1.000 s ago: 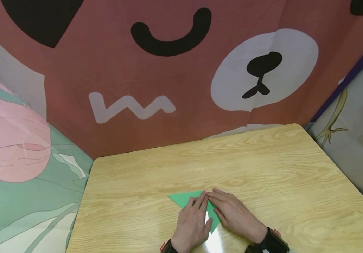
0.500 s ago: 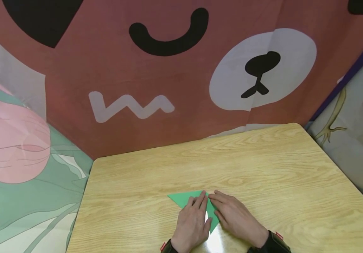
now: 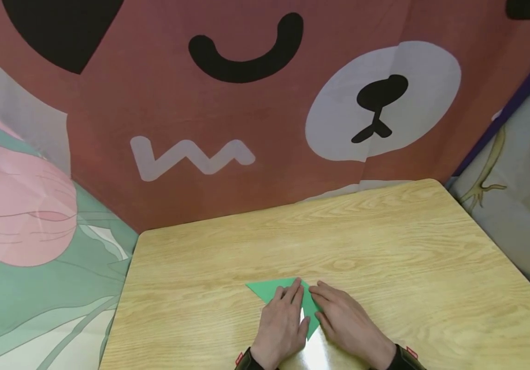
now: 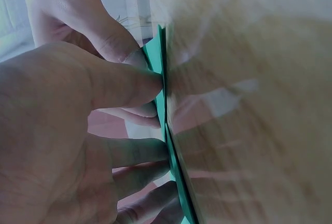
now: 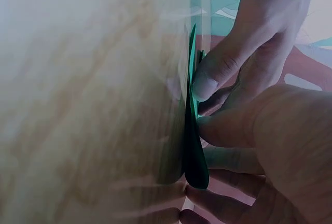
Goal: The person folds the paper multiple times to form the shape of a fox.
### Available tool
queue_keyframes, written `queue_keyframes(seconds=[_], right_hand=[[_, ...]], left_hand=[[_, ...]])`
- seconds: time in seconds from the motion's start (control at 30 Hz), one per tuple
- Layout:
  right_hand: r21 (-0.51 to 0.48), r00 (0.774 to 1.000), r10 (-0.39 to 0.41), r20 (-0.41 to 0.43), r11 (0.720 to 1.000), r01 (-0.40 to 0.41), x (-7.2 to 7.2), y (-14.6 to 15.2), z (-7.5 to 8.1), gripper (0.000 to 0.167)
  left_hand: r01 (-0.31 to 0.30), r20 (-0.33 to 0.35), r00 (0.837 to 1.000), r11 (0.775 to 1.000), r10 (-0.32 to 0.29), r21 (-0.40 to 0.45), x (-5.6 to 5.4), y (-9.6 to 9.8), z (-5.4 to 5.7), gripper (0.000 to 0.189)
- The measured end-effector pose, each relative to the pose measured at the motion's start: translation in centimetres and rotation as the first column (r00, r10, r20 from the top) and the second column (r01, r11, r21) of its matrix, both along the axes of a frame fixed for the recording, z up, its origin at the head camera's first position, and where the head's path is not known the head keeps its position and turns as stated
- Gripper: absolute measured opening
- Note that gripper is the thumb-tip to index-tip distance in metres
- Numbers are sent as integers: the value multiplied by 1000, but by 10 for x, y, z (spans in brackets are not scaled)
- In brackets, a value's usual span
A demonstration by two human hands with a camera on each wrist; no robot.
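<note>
A green sheet of folded paper [image 3: 265, 289] lies on the wooden table in front of me, with a pointed corner to the left and another towards me. My left hand [image 3: 281, 321] presses on its middle with extended fingers, covering much of it. At the paper's right edge, the fingertips and thumb of my right hand [image 3: 350, 322] touch down, fingers extended. The left wrist view shows the green paper [image 4: 155, 55] edge-on, low against the tabletop under the fingertips. In the right wrist view, a rounded, unflattened fold of the paper [image 5: 196, 164] bulges beside the right thumb.
The light wood table [image 3: 191, 267] spreads around both hands, its back edge meeting a brown cloth [image 3: 283, 180] printed with a cartoon animal face. A green and pink printed cloth [image 3: 20, 205] hangs at the left, a grey one [image 3: 524, 180] at the right. Both wrists wear black bands.
My right hand has slid a little to the right and towards me along the paper's right edge. The left hand stays pressed on the paper in the same place.
</note>
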State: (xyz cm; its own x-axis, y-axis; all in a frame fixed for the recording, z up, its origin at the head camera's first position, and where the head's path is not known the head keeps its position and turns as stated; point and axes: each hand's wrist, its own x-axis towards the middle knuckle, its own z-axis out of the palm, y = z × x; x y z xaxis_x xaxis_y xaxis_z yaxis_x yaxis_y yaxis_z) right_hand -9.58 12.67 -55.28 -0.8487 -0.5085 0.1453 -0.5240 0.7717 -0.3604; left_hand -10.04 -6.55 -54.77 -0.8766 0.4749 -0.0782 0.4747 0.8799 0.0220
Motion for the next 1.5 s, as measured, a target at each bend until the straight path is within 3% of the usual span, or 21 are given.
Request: queue_keyframes(seconds=[0.23,0.57,1.37,1.5], right_hand=[[-1,1000,-7,14,1000,7,4,1,-1,44],[-27,996,-41,76,999,43,9,6,2,44],[-49,996,-88,23,995,89,26,12,-1,41],[-68,996,-91,-18,994,90,29,13,-2,37]], left_hand=[[-5,2,1000,1000,5,18,2,2,-1,68],[12,2,1000,999,-12,-49,1,5,0,68],[-4,-11,1000,1000,4,13,1,-2,-2,66],[-1,-3,1000,1000,1,13,1,-2,-2,66]])
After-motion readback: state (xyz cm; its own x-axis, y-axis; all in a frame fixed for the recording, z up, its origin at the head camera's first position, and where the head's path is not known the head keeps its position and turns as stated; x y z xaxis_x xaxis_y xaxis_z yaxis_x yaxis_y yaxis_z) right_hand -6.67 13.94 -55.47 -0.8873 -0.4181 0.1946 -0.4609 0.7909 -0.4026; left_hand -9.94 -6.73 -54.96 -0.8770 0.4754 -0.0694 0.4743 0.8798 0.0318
